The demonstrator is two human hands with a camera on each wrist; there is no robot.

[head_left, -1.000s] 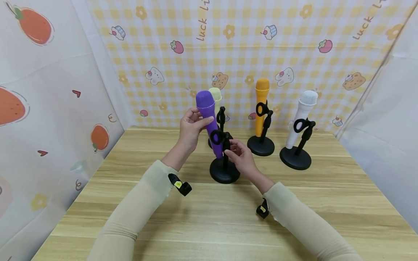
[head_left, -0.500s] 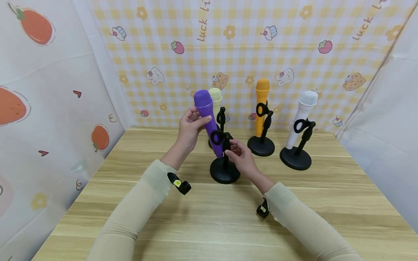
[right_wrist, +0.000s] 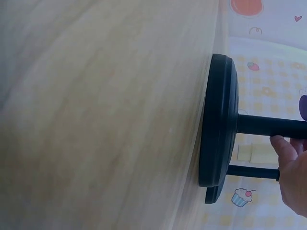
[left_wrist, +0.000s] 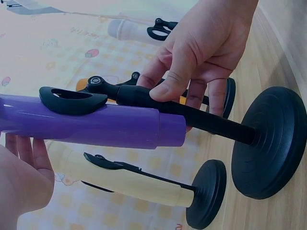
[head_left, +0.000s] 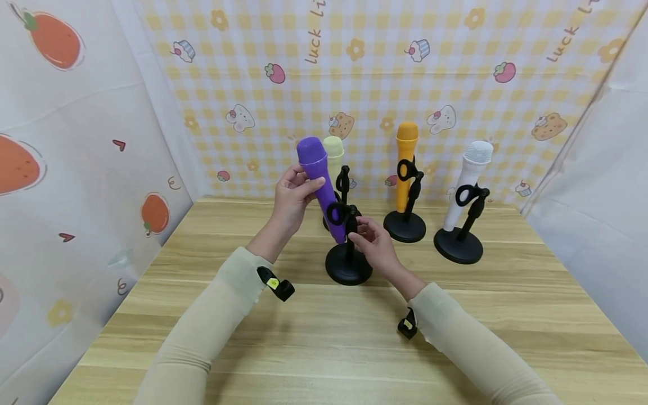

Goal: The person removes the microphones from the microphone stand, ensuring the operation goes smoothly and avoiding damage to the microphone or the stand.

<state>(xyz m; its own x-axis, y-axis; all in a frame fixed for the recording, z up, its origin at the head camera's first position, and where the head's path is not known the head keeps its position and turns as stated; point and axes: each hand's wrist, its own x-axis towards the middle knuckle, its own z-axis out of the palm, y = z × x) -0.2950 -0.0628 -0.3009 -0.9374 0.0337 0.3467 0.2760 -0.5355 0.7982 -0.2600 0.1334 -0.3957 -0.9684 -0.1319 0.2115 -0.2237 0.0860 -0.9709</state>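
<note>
I see the wooden table (head_left: 324, 337) spanning the whole view, with patterned cloth walls behind it. On it stand four black stands. Far right is the white microphone (head_left: 468, 180) in its stand, left of it the orange microphone (head_left: 405, 163), and at the back, partly hidden, the cream microphone (head_left: 334, 154) in its own clip.

Nearest to me is the black stand (head_left: 348, 264), its round base flat on the table near the middle. The purple microphone (head_left: 319, 180) sits tilted in this stand's clip, head up and leaning left, its lower end poking out just below the clip.

My left hand (head_left: 291, 199) grips the purple microphone just under its head, fingers curled round the back and thumb (head_left: 314, 185) pressed across the front. My right hand (head_left: 374, 247) holds the stand's upright post just below the clip; in the left wrist view its thumb (left_wrist: 165, 88) and curled fingers pinch the post from either side.
</note>
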